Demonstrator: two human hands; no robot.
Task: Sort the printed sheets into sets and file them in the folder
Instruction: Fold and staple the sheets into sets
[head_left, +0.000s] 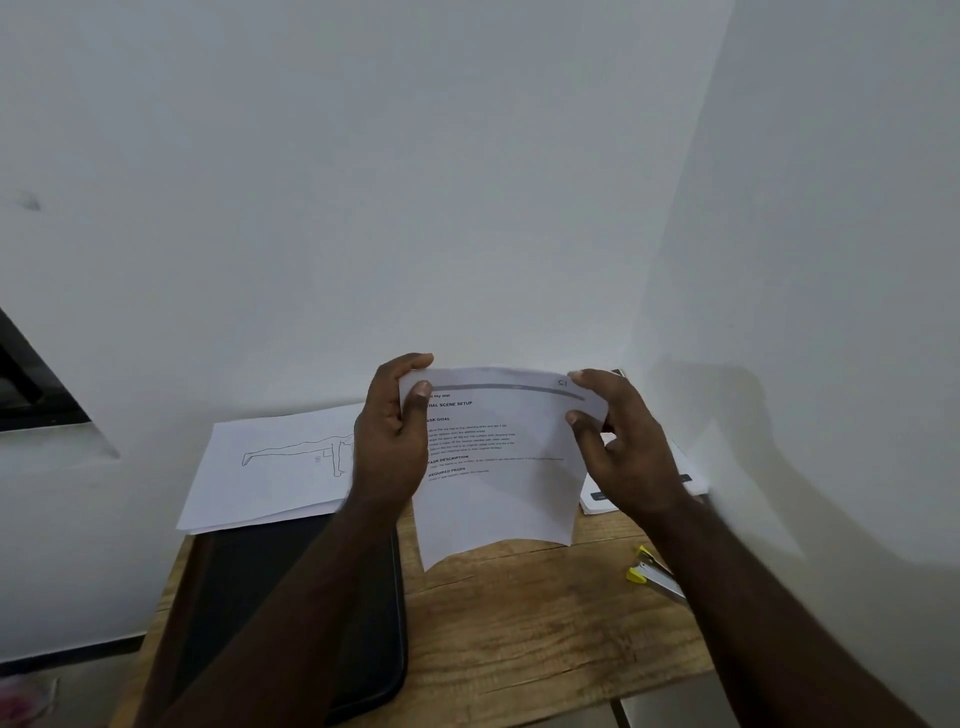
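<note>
At the near edge of the wooden desk (519, 634), on its left side, lies a black folder (291, 597), closed and flat, its near corner rounded. To the right, close to the right forearm, a yellow-and-metal stapler (655, 571) rests on the bare wood, partly hidden by that arm.

Above the middle of the desk both hands hold a printed sheet (501, 467) up off the surface. The sheet carries headings and lines of small text, a grey bar along its top edge and a handwritten number in the top right corner. Its lower edge hangs free and curves over the wood. The left hand (392, 441) grips the top left corner, thumb on the printed face and fingers curled behind. The right hand (623, 447) pinches the top right corner, fingers (584, 418) bent round the edge.

Farther back on the left, a small stack of sheets (275, 467) lies over the far end of the folder; the top one shows a line drawing of a figure stretched out in a plank pose. At the far right, behind the right hand, more papers (691, 475) with dark printed bars lie against the white wall (467, 182).
</note>
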